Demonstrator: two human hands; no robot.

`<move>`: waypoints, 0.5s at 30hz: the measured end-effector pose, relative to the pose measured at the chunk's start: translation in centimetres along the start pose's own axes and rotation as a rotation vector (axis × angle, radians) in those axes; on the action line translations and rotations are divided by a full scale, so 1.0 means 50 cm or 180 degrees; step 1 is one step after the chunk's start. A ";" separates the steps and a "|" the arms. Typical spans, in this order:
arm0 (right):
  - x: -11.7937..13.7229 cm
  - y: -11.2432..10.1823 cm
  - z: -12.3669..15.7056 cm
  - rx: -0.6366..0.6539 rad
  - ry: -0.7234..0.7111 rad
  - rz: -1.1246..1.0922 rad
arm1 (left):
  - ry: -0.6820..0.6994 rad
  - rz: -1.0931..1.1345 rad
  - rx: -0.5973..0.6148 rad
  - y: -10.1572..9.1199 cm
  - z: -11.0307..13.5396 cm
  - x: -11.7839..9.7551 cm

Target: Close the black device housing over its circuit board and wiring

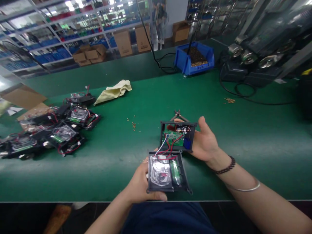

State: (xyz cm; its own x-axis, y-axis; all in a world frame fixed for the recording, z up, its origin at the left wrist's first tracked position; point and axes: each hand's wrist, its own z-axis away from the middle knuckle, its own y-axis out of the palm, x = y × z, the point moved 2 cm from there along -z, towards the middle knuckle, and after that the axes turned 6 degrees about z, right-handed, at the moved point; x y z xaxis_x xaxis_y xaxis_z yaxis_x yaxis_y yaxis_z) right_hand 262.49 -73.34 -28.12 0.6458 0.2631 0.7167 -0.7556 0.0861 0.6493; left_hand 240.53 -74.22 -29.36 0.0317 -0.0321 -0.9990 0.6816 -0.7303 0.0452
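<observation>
My left hand has its grip closed around the lid, thumb along its near edge. My right hand cups the case from the side, grip closed on it. Red and white wires join the two halves, held just above the green counter. Pliers lie just behind the case. A heap of opened units sits well to my left, a yellow cloth beyond it.

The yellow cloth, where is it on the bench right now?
In the head view the yellow cloth lies crumpled on the green bench, left of centre toward the back, just right of the pile of open black units.
</observation>
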 end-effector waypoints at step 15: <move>-0.029 0.033 0.007 -0.0018 0.0135 0.0602 | -0.0044 -0.0153 -0.0038 0.015 0.006 -0.009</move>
State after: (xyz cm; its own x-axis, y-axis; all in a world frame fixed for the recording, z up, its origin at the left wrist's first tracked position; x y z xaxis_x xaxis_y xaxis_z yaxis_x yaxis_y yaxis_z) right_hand 260.37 -73.92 -28.01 0.4872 0.3154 0.8143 -0.8638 0.0368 0.5026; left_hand 240.81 -74.98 -28.90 -0.0114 -0.0065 -0.9999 0.6908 -0.7231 -0.0031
